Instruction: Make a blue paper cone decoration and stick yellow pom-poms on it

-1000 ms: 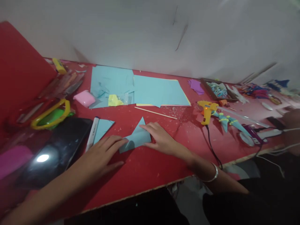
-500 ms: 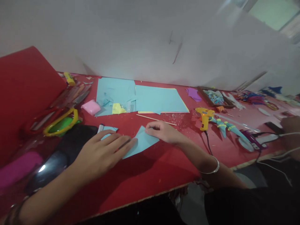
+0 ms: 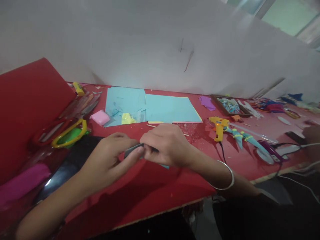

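Note:
Close together above the red tabletop, my two hands grip a piece of light blue paper (image 3: 131, 150). The thumb and fingers of my left hand (image 3: 110, 161) pinch its left part, where a curved, shadowed edge shows. My right hand (image 3: 168, 144) is closed over the other side, its curled fingers hiding most of the sheet. A blue paper corner (image 3: 165, 166) peeks out below the right hand; I cannot tell whether it is the same piece. Behind the hands, a thin stick (image 3: 151, 125) lies partly covered.
Blue sheets (image 3: 172, 108), a yellow scrap (image 3: 127, 118) and a pink packet (image 3: 100, 117) lie behind. Left are yellow-handled scissors (image 3: 83, 128) and a dark glossy object (image 3: 67, 170). A yellow glue gun (image 3: 219, 128) with a cord stands right, beside blue paper cones (image 3: 250, 138).
Both hands have come together and lifted the blue paper off the table, bending it. The right hand now curls over it, and the left hand has turned to pinch it.

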Motion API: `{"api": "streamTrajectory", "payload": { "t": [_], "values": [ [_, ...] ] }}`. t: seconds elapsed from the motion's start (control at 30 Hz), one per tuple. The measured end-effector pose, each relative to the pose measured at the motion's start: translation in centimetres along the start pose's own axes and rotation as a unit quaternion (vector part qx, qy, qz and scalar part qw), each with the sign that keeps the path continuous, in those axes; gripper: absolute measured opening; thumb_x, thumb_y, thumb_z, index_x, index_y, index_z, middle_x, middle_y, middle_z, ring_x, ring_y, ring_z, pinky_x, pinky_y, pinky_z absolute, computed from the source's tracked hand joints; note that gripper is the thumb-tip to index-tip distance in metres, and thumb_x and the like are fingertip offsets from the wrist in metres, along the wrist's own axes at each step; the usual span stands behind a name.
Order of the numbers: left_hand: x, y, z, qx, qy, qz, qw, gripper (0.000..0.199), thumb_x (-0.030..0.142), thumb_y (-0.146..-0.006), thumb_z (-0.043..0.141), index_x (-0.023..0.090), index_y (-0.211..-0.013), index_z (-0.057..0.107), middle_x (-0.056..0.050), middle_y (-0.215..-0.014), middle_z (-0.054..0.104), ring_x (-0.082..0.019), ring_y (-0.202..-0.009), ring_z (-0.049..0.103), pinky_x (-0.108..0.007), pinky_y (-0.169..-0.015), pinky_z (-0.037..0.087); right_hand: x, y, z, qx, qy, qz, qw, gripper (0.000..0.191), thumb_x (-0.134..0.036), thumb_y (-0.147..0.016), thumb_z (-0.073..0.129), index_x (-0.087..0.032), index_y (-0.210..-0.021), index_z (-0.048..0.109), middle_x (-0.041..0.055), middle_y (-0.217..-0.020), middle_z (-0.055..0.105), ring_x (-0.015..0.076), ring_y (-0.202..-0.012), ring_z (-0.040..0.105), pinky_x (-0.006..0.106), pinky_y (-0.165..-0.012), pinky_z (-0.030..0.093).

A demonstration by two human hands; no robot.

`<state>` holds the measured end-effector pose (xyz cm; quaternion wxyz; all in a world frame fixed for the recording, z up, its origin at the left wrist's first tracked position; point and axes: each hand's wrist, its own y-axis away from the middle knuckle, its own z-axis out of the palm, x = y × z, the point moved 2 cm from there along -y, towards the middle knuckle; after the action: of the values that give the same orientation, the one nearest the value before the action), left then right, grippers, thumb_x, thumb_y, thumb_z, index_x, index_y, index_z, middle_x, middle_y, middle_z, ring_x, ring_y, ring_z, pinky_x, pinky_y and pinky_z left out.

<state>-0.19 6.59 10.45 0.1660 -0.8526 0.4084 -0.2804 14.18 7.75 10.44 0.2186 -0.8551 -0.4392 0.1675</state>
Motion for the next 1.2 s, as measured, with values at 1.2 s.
{"api": "streamTrajectory", "payload": {
  "t": [1.2],
  "values": [
    [0.2, 0.4, 0.4, 0.048, -0.354, 0.136, 0.924, 0.028, 0.02, -0.083, 0.047, 0.02, -0.056, 0.05, 0.005, -0.043, 0.047, -0.012, -0.042, 0.043, -0.028, -0.052, 0.035, 1.0, 0.9, 0.6, -0.196, -0.107, 0.104, 0.969, 0.027, -0.032, -0.091, 0.036, -0.017, -0.079, 0.056, -0.0019, -0.063, 0.054, 0.0087, -0.056, 0.043, 0.023, -0.053, 0.022]
  ]
}}
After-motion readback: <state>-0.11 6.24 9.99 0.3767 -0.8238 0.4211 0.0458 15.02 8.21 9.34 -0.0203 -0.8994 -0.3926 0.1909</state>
